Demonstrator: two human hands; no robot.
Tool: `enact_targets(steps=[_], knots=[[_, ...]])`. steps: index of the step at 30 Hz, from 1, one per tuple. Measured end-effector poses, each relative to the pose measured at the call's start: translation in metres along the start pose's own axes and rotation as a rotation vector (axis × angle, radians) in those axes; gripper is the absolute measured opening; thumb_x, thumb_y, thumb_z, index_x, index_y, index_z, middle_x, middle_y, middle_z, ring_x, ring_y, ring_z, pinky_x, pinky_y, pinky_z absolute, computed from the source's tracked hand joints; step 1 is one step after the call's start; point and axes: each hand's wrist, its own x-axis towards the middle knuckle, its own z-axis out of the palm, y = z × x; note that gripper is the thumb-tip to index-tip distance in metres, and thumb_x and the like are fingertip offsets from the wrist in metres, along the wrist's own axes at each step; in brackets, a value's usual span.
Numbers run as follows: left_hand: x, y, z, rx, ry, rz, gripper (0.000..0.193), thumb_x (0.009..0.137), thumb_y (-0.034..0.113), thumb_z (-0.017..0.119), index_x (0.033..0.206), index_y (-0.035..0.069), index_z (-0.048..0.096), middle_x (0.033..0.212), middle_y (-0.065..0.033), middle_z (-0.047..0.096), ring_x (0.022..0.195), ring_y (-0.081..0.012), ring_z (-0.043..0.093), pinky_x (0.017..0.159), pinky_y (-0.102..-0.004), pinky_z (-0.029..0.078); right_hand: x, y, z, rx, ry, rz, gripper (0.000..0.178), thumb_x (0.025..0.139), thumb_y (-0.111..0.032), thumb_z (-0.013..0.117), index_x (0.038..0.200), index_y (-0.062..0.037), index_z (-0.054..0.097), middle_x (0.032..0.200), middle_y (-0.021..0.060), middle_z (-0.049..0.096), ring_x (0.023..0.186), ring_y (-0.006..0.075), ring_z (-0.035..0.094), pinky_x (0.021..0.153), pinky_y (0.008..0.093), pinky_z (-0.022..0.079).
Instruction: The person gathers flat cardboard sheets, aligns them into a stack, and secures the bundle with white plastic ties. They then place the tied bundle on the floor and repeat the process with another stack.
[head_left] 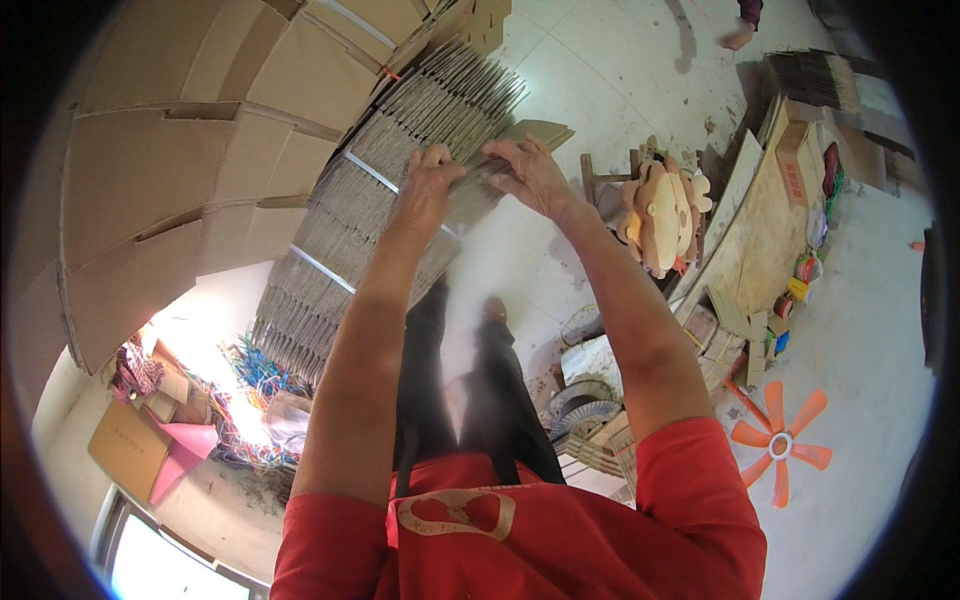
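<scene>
A tall stack of flattened cardboard pieces (335,235), its edges facing up, leans in front of me at the left, bound by white straps (322,268). Over its right edge, my left hand (428,187) is closed with curled fingers; what they grip is hidden. My right hand (537,180) is just to the right, thumb and fingers bent round the edge of a grey-brown cardboard piece (474,203) between the two hands. That piece looks smeared. Behind the right fingers, a brown cardboard flap (546,130) sticks out from the stack.
Large cardboard piles (150,165) rise at the left. A chair with a plush cushion (662,215) stands right of my hands, beside a long worktable (750,260). An orange-bladed fan (780,446) is at the lower right. Tangled coloured straps (255,410) lie lower left. Another person's hand (738,38) shows at the top.
</scene>
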Motion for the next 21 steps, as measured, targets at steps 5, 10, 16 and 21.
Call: enact_targets(steps=[5,10,16,21], knots=[[0.001,0.000,0.001,-0.004,0.015,0.009,0.030,0.072,-0.015,0.059,0.094,0.005,0.070,0.097,-0.0109,0.054,0.094,-0.0323,0.049,0.082,-0.0422,0.046,-0.003,-0.007,-0.007,-0.231,-0.006,-0.044,0.052,0.087,-0.031,0.063,0.137,-0.0225,0.050,0.121,0.0119,0.060,0.115,0.0323,0.051,0.104,0.0442,0.034],[0.001,0.000,-0.001,0.035,-0.094,-0.063,0.032,0.072,-0.009,0.060,0.097,0.008,0.070,0.105,-0.0082,0.054,0.104,-0.0321,0.049,0.090,-0.0409,0.046,-0.010,-0.009,-0.004,-0.471,-0.002,-0.171,0.047,0.088,-0.033,0.062,0.133,-0.0237,0.054,0.120,0.0123,0.058,0.117,0.0310,0.050,0.101,0.0445,0.035],[-0.005,0.006,0.005,0.131,-0.030,0.010,0.033,0.072,-0.009,0.059,0.100,0.005,0.070,0.096,-0.0116,0.054,0.096,-0.0322,0.050,0.085,-0.0424,0.045,-0.002,-0.020,-0.005,-0.492,-0.103,-0.062,0.044,0.082,-0.044,0.066,0.120,-0.0216,0.064,0.105,0.0075,0.059,0.110,0.0259,0.051,0.092,0.0438,0.036],[-0.006,0.003,0.010,0.145,-0.006,0.036,0.037,0.069,-0.011,0.060,0.101,0.004,0.070,0.090,-0.0131,0.053,0.092,-0.0323,0.050,0.082,-0.0435,0.043,0.018,-0.033,-0.002,-0.573,-0.203,0.065,0.048,0.085,-0.057,0.057,0.110,-0.0172,0.070,0.105,0.0041,0.060,0.109,0.0230,0.049,0.089,0.0474,0.034]])
